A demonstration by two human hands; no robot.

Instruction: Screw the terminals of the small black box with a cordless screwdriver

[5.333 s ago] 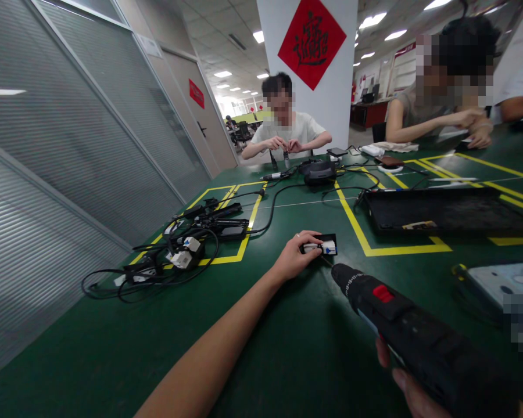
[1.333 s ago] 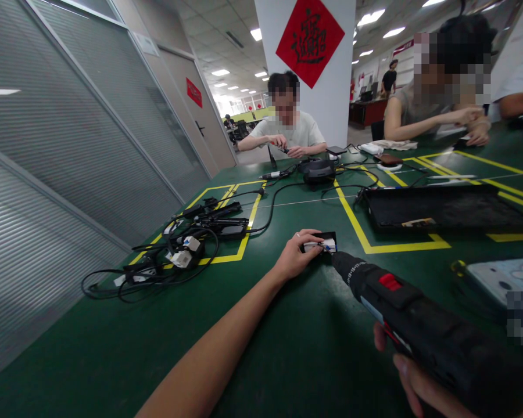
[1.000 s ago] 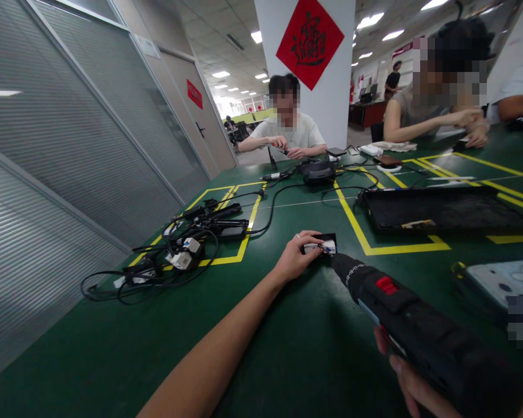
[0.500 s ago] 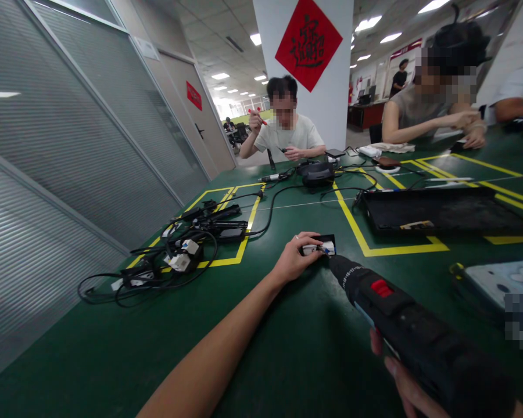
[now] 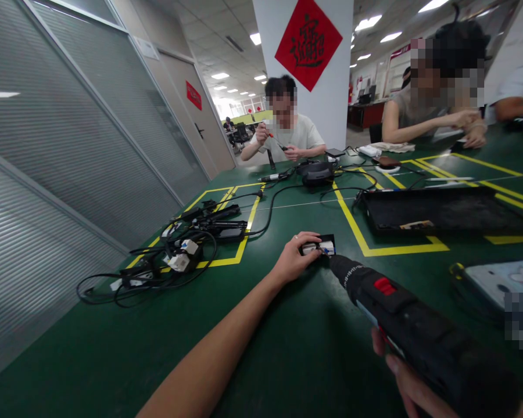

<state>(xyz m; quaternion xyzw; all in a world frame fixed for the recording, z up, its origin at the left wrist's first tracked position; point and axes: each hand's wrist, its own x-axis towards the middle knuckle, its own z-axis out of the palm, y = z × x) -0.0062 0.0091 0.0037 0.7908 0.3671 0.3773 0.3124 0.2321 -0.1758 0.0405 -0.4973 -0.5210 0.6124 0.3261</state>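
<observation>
My left hand [image 5: 297, 255] grips a small black and white part [image 5: 326, 247] with a bit of blue on it, at the middle of the green table [image 5: 261, 325]. Fingers cover much of this part, so its kind is unclear. Wrapped round the handle of a black cordless drill [image 5: 401, 313] with a red switch on top is my right hand [image 5: 401, 371], partly hidden beneath it. The drill's nose points left and away from me, with its tip right at the small part, beside my left fingertips. I cannot tell whether the tip touches it.
Tangled black cables and adapters [image 5: 187, 249] lie on the left. A black tray [image 5: 444, 212] stands to the right, with a phone-like light-blue object [image 5: 505, 278] nearer me. Beyond a dark device [image 5: 317, 172] sits a person [image 5: 287, 136] holding a red-tipped tool; another person [image 5: 436, 119] sits at right.
The drill's rear end has shifted slightly right and down, its tip staying at the small part. My left hand keeps its place. The person opposite has lowered the red-tipped tool.
</observation>
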